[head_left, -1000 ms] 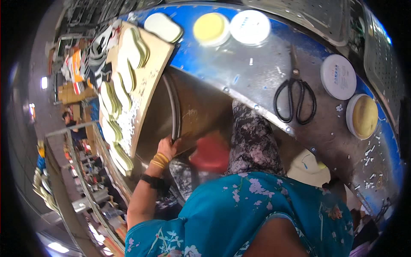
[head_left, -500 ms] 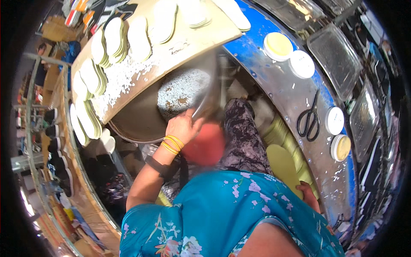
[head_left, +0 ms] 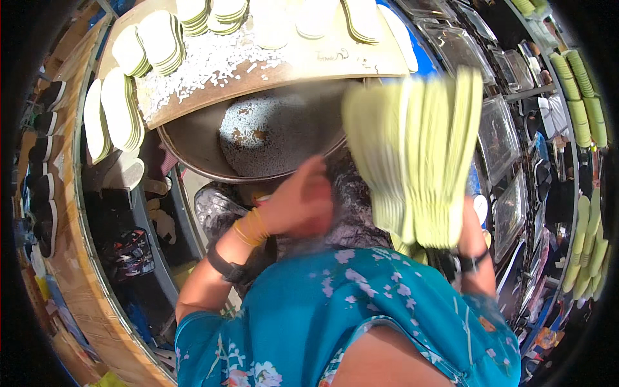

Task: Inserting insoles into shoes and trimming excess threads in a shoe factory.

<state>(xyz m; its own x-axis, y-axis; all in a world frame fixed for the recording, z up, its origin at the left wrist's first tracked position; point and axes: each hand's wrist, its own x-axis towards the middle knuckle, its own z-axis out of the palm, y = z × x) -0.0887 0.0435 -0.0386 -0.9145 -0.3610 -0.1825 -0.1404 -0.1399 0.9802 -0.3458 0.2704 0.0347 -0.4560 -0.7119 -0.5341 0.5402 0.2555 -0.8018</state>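
A fanned stack of pale green shoe insoles is held up in front of my right side, blurred by motion. My right hand grips it from its right; most of the fingers are hidden behind the insoles. Just in front of the near rim of a wide dark metal bowl, my left hand is smeared by motion, so its fingers cannot be read. White bits cover part of the bowl's bottom. Behind my left hand shows something red, its kind unclear.
Across the bowl's far side lies a tan board with stacked insoles and scattered white scraps. Clear plastic boxes stand along the right. More green insoles sit on a rack at far right. Dark shoes line the left.
My right hand has come up from low on the right, now with the stack of insoles. My left hand has left the bowl's rim and drawn slightly toward me. The whole view has shifted.
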